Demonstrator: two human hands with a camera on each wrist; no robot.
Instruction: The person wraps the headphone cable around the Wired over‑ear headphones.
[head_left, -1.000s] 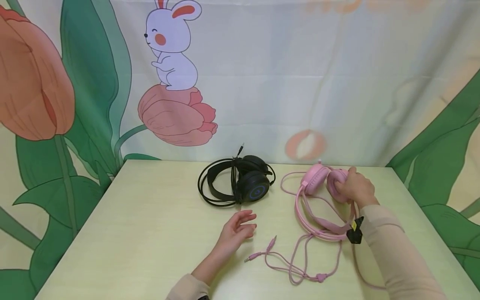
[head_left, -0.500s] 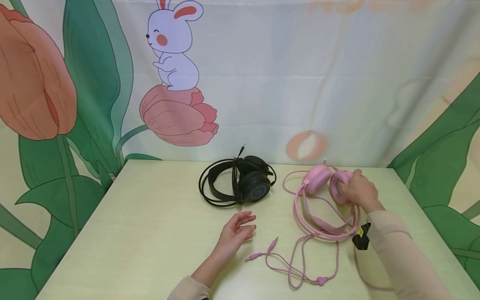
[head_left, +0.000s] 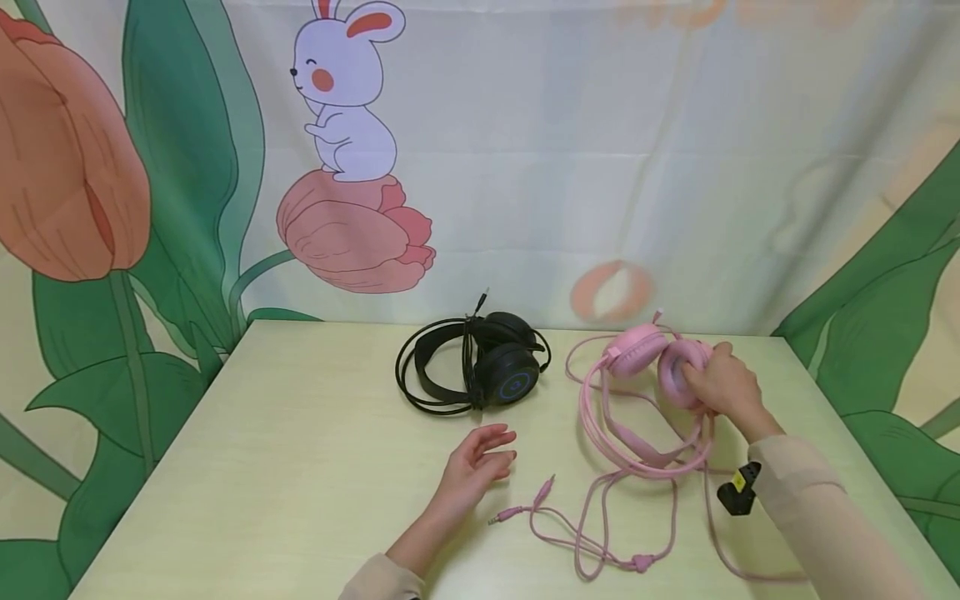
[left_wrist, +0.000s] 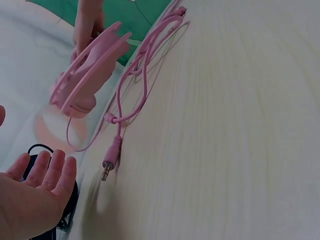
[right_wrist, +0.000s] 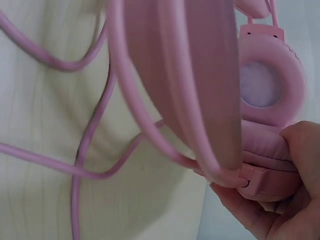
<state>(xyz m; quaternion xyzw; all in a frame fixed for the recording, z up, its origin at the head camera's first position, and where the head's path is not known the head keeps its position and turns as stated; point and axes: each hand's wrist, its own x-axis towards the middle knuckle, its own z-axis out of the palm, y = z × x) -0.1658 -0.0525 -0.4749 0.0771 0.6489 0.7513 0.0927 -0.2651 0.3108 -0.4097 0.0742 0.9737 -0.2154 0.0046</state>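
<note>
Pink cable point(head_left: 600, 533) loops lie between the hands; table's point(head_left: 285, 467) left half open.

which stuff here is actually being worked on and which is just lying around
In hand:
- pink headset, right hand grips one ear cup
- its pink cable, trailing on the table, plugs near the left hand, which hovers open

Lying about:
- black headset with its cable wound round it, at the back
- small black clip by the right sleeve
</note>
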